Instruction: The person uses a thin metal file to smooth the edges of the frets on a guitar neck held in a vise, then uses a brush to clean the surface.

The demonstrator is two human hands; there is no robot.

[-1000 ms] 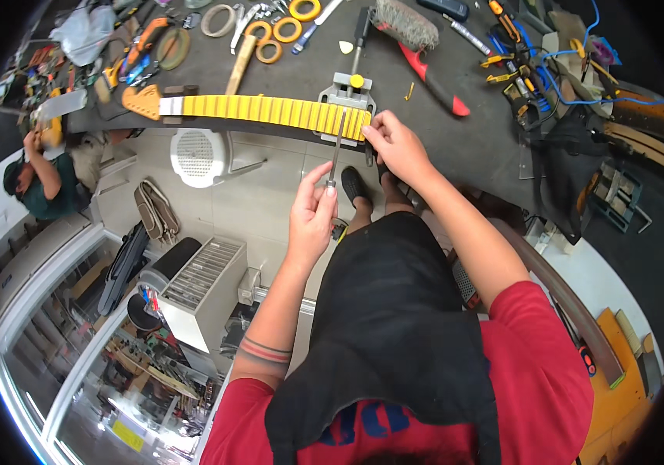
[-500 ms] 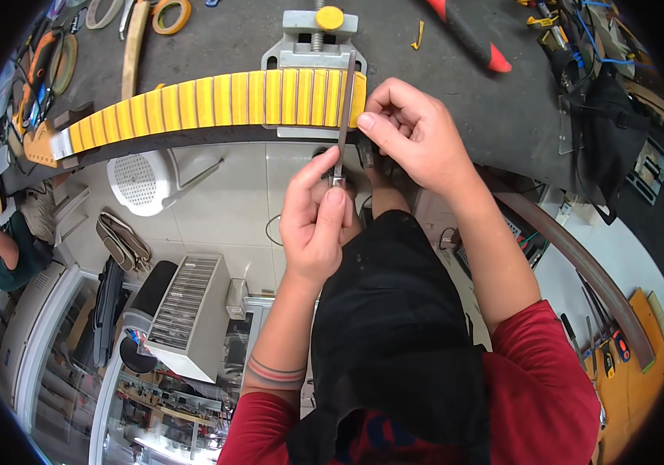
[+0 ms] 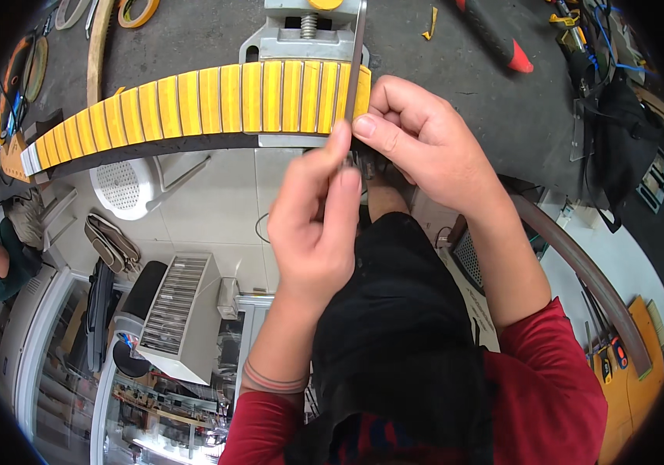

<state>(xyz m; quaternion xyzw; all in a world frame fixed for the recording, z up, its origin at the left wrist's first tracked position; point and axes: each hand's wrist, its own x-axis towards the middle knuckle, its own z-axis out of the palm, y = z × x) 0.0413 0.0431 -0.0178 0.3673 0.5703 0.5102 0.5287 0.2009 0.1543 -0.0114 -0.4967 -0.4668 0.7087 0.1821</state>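
A guitar neck (image 3: 231, 97) lies across the bench edge, its fretboard covered in yellow tape with the metal frets showing between strips. My left hand (image 3: 312, 217) is closed round the near end of a narrow metal file (image 3: 355, 74); the handle is mostly hidden by my fingers. The file lies lengthwise along the frets near the neck's right end. My right hand (image 3: 425, 143) is closed at that end, thumb tip at the near corner beside the file, other fingers curled against the edge. Behind the neck stands a grey vise (image 3: 305, 46) with a yellow knob.
Red-and-black handles (image 3: 498, 39) of a tool and a yellow tape scrap (image 3: 430, 25) lie on the dark bench. A wooden strip (image 3: 99, 54) and tape rolls (image 3: 136, 12) are at the far left. A white stool (image 3: 122, 190) stands below; another person (image 3: 6, 263) is at left.
My left hand has pushed the file away from me, further across the taped fretboard. My right hand stays at the neck's end. The whole view has shifted slightly.
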